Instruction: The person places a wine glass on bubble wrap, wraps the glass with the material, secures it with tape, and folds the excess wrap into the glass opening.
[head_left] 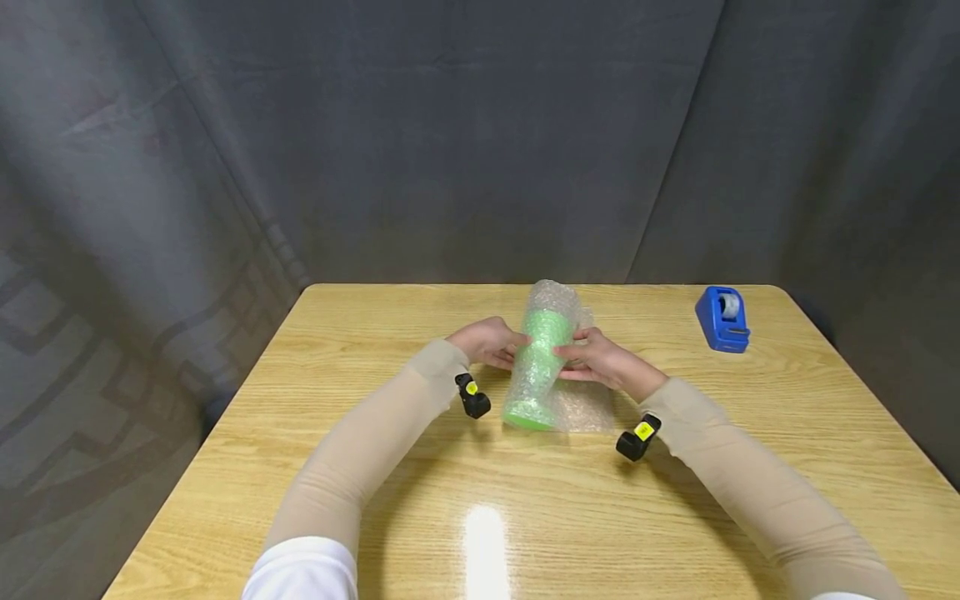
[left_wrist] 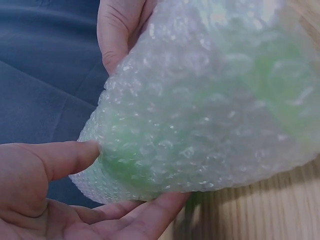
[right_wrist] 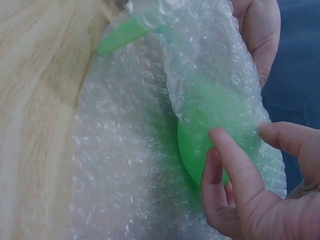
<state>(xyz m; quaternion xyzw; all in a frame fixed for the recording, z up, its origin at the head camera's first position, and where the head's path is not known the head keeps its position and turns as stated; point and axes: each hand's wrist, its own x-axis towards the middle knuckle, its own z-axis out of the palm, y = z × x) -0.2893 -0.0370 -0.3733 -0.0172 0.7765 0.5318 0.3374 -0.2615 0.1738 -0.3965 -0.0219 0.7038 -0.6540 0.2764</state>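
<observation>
A green goblet-like thing (head_left: 546, 329), with a rounded bowl and a flat foot (right_wrist: 122, 36), lies on the table inside clear bubble wrap (left_wrist: 175, 125). My left hand (head_left: 489, 340) holds its left side, thumb against the wrap and fingers underneath, as the left wrist view shows. From the other side my right hand (head_left: 606, 363) grips the bundle, thumb on the wrap and bent fingers at the edge of the green bowl (right_wrist: 187, 145). A loose flap of bubble wrap (head_left: 588, 410) spreads flat to the right, partly under the right hand. Wrap blurs the goblet's outline.
A blue tape dispenser (head_left: 722, 321) with a roll of clear tape stands at the back right of the wooden table (head_left: 420, 492). Dark grey curtain (head_left: 480, 142) hangs behind the table and along its sides.
</observation>
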